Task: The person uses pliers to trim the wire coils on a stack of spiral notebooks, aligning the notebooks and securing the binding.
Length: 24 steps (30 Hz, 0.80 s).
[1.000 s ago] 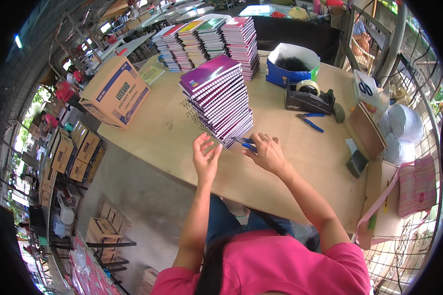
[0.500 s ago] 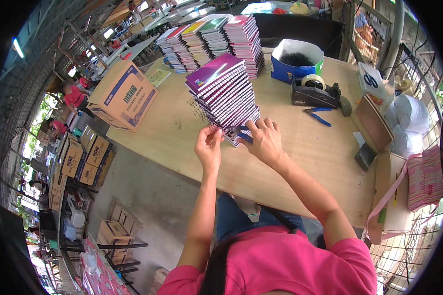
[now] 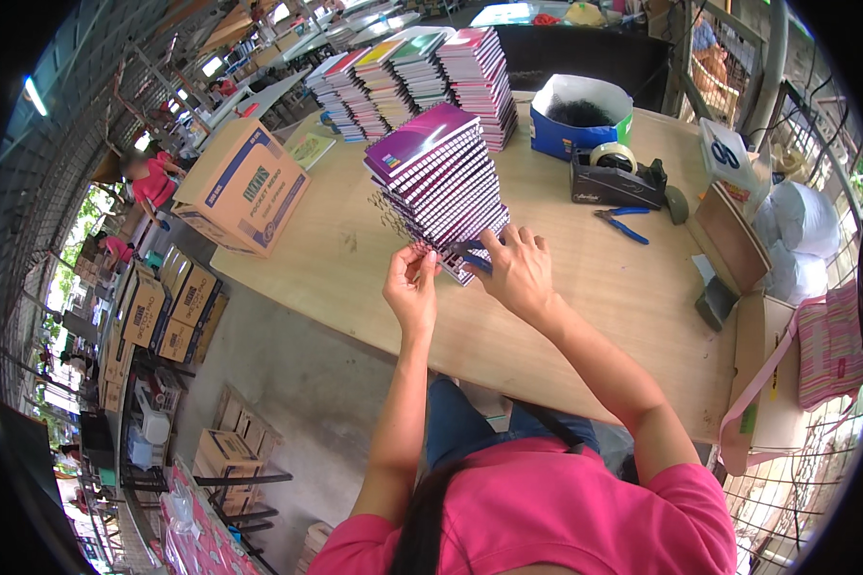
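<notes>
A tall, fanned stack of purple-covered spiral notebooks (image 3: 424,144) stands on the table before me. Dark loose coil ends (image 3: 393,213) stick out from its left side. At the stack's near lower corner, my left hand (image 3: 412,287) is closed, thumb and fingertips pinching what looks like a dark spiral binding coil; its tip is partly hidden. My right hand (image 3: 522,278) is closed round blue-handled pliers (image 3: 476,259), their jaws pointing left at the same corner, close to the left fingertips.
Behind stand stacks of colourful notebooks (image 3: 470,81). A cardboard box (image 3: 243,192) sits at the table's left. To the right are a blue-and-white container of black coils (image 3: 558,139), a tape dispenser (image 3: 612,184), another pair of blue-handled pliers (image 3: 625,226) and a pink striped bag (image 3: 828,350).
Both hands stay at the stack's near corner with only slight finger movement. The whole view has shifted a little.
</notes>
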{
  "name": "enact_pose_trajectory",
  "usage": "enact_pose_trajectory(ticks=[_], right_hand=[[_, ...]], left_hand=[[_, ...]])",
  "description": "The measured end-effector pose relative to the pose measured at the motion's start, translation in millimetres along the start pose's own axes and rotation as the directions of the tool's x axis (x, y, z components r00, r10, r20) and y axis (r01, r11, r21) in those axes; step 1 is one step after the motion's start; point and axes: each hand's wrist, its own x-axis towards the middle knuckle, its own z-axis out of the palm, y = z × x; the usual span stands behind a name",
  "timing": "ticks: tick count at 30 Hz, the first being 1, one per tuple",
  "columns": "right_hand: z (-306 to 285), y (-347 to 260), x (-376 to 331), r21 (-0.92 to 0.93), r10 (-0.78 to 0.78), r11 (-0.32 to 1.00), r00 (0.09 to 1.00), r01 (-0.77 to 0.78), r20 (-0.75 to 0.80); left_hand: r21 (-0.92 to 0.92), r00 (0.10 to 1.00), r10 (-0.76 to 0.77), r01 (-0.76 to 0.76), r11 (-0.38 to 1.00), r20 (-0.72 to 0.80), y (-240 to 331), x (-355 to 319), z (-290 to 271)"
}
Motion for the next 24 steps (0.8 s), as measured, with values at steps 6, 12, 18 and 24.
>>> enact_pose_trajectory(ticks=[6, 12, 18, 24], right_hand=[[0.8, -3.4, 7.9, 0.028, 0.038, 0.999, 0.99, -0.042, 0.137], [-4.3, 1.5, 6.2, 0.065, 0.101, 0.991, 0.978, -0.114, 0.181], [-5.6, -1.0, 8.2, 0.005, -0.025, 1.0, 0.999, 0.025, -0.022], [1.3, -4.0, 15.6, 0.033, 0.008, 0.999, 0.998, -0.01, 0.063]], left_hand=[[-0.033, 1.0, -0.007, 0.007, 0.999, 0.0, -0.3, -2.7, 2.3], [-0.012, 1.0, -0.013, 0.013, 1.0, -0.001, 0.6, -3.6, -2.1], [0.016, 1.0, 0.002, -0.002, 1.0, -0.004, 3.6, -2.6, 0.8], [0.034, 1.0, 0.005, -0.005, 0.999, -0.019, -1.5, 1.1, 0.5]])
